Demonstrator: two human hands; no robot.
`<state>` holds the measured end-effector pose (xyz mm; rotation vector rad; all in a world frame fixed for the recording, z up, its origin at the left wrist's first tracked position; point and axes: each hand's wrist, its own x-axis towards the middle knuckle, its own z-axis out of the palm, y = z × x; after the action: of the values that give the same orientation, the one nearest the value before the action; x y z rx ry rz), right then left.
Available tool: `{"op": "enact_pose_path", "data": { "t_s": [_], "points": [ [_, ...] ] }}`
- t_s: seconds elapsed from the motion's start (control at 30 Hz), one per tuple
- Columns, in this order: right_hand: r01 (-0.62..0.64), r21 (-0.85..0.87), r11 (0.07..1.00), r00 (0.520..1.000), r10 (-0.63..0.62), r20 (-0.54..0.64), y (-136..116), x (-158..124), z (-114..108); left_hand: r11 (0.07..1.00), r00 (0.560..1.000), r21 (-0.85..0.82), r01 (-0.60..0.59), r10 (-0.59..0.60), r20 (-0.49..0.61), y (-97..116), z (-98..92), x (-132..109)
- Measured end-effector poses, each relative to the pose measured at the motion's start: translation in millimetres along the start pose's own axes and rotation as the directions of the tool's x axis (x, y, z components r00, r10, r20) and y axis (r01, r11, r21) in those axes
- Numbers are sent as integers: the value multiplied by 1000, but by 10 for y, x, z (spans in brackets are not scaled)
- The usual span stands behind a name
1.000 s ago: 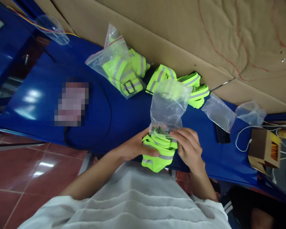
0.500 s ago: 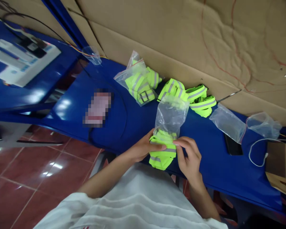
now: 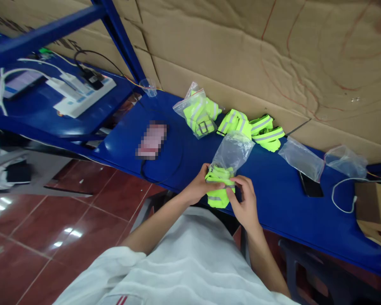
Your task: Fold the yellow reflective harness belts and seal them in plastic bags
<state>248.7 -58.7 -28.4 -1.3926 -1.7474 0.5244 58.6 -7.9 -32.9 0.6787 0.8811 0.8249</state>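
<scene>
A folded neon-yellow reflective band [image 3: 218, 198] with grey stripes sits partly inside the mouth of a clear plastic bag [image 3: 232, 152] at the near edge of the blue table [image 3: 273, 199]. My left hand [image 3: 199, 188] is closed on the band's left side, thumb across its top. My right hand [image 3: 245, 202] pinches the band and the bag's mouth from the right. The bag's upper part stands up empty above both hands.
A bagged yellow band [image 3: 198, 112] and loose yellow bands [image 3: 252, 129] lie by the cardboard wall [image 3: 273, 51]. Empty clear bags [image 3: 301, 159] and a dark phone [image 3: 310, 189] lie to the right, beside a white cable [image 3: 339, 192] and a cardboard box [image 3: 373, 212]. A power strip [image 3: 82, 95] sits far left.
The camera has tilted up and pulled back, so the hands look smaller. Both hands kept hold of the band and bag; the band sits slightly deeper in the bag's mouth.
</scene>
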Motion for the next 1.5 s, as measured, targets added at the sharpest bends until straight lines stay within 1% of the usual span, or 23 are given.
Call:
{"op": "enact_pose_path", "data": {
  "t_s": [0.13,0.23,0.37,0.47,0.53,0.57,0.6,0.67,0.7,0.73,0.8,0.87,0.9,0.93,0.97,1.03,1.13,1.2,1.27,1.33,1.4,1.43,1.5],
  "points": [
    [26,-30,999,997,-28,-65,-95,-81,84,996,998,78,-38,34,53,-39,-39,-92],
    [71,-43,997,995,-74,-72,-166,-124,122,992,994,94,-89,82,79,-37,-91,-151],
    [101,-61,993,993,-104,-58,-194,-221,145,988,990,78,-131,126,69,-54,-156,-207],
    [110,-74,991,994,-109,14,-180,-347,211,985,987,67,-161,159,27,-109,-157,-224],
    [75,-75,994,997,-74,19,-182,-443,305,980,982,65,-190,190,6,-173,-124,-231],
    [41,-67,997,999,-42,-17,-191,-488,361,976,978,66,-209,209,-3,-214,-101,-237],
    [-4,-49,999,997,0,-79,-203,-529,419,971,973,69,-230,232,-14,-257,-76,-247],
    [-105,35,994,968,110,-227,-237,-593,519,958,960,76,-275,278,-35,-342,-30,-283],
    [-159,112,981,946,183,-267,-256,-617,557,952,953,78,-296,300,-44,-379,-15,-308],
    [-212,211,954,925,265,-273,-275,-636,584,945,945,78,-317,322,-52,-410,-5,-335],
    [-308,437,845,885,423,-194,-306,-665,616,934,933,71,-351,355,-63,-449,-2,-387],
    [-375,619,690,848,525,-72,-324,-681,630,927,925,56,-372,375,-61,-467,-5,-426],
    [-392,675,625,830,557,-33,-326,-684,634,925,923,45,-378,380,-57,-472,-4,-439],
    [-401,707,583,817,577,-13,-324,-683,637,924,922,30,-382,383,-53,-477,1,-447],
    [-405,720,563,808,589,-6,-317,-677,638,922,921,11,-387,387,-51,-484,9,-452],
    [-403,712,575,809,587,-17,-294,-655,631,921,921,-43,-387,385,-62,-502,34,-451],
    [-391,679,621,830,556,-30,-257,-613,586,910,915,-122,-397,382,-126,-523,65,-437],
    [-388,669,633,838,545,-30,-253,-592,535,897,904,-147,-416,392,-171,-515,68,-436],
    [-391,671,630,841,540,-17,-269,-580,478,890,900,-163,-425,398,-177,-479,57,-455],
    [-394,701,595,842,539,17,-287,-576,424,895,917,-207,-396,374,-137,-422,40,-495],
    [-390,733,557,846,532,46,-285,-580,371,906,941,-254,-339,333,-69,-358,23,-546],
    [-386,736,556,853,520,54,-273,-586,345,914,950,-264,-307,310,-31,-329,16,-570],
    [-374,698,611,880,472,57,-227,-603,294,937,964,-244,-250,266,32,-288,3,-604]
  ]
}}
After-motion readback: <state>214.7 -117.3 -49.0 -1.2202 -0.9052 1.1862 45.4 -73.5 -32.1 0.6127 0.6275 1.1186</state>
